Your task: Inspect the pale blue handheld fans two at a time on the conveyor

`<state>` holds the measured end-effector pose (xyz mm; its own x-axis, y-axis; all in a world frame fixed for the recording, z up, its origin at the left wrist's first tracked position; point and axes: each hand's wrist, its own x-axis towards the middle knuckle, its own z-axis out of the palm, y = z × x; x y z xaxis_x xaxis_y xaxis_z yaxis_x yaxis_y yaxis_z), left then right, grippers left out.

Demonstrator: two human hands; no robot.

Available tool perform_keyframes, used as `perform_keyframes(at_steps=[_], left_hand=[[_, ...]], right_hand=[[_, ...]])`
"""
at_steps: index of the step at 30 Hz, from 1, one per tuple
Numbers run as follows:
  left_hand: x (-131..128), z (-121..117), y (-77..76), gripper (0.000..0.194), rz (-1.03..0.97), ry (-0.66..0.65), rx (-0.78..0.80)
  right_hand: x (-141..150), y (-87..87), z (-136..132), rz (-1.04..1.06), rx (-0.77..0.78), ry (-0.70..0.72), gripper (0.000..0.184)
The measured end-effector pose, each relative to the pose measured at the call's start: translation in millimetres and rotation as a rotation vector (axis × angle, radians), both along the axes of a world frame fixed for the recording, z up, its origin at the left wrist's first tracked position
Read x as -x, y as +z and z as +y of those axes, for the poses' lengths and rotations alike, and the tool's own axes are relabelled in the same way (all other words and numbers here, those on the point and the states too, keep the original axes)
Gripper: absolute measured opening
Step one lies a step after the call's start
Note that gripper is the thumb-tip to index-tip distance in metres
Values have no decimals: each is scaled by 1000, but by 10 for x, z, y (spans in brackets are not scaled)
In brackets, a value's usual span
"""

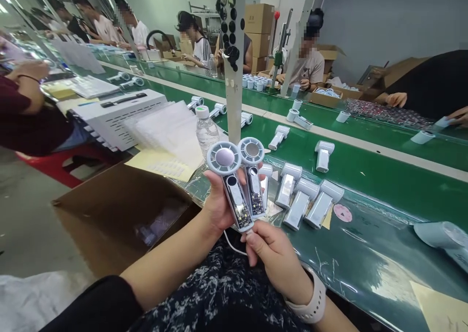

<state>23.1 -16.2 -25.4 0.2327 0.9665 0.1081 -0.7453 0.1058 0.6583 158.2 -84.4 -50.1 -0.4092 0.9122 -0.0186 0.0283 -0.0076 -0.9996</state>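
Note:
Two light-blue handheld fans, a left one [237, 200] and a right one [255, 188], are gripped side by side in my left hand [217, 205]. Their round heads point up, and circuit boards show through the handles. At the bottom end of the left fan, my right hand [270, 246] pinches the plug of a white cable [232, 246]. Whether the plug is fully seated is hidden by my fingers. Just right of my hands, several more fans [302, 203] lie on the bench, one partly behind the held pair.
A green conveyor belt [351, 151] carries spaced-out fans past a metal post [234, 103]. Left of me stand a water bottle [206, 129], plastic bags [164, 127] and an open cardboard box [120, 210]. Several people work across the belt; another person [32, 103] sits at left.

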Motion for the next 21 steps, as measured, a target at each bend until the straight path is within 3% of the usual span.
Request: perform_keyframes(at_steps=[7,10,14,21], left_hand=[[-37,-23,-78,65,31,63,-38],[-18,-8,-78,64,26,73,-57],[38,8,-2,64,-91,15,30],[-2,-72,51,64,-41,21,-31]], right_hand=[[121,-77,-107,185,149,-130,44],[92,15,-94,39,-2,-149,40],[16,105,-67,-55,-229,-134,36],[65,7,-65,79,17,-252,45]])
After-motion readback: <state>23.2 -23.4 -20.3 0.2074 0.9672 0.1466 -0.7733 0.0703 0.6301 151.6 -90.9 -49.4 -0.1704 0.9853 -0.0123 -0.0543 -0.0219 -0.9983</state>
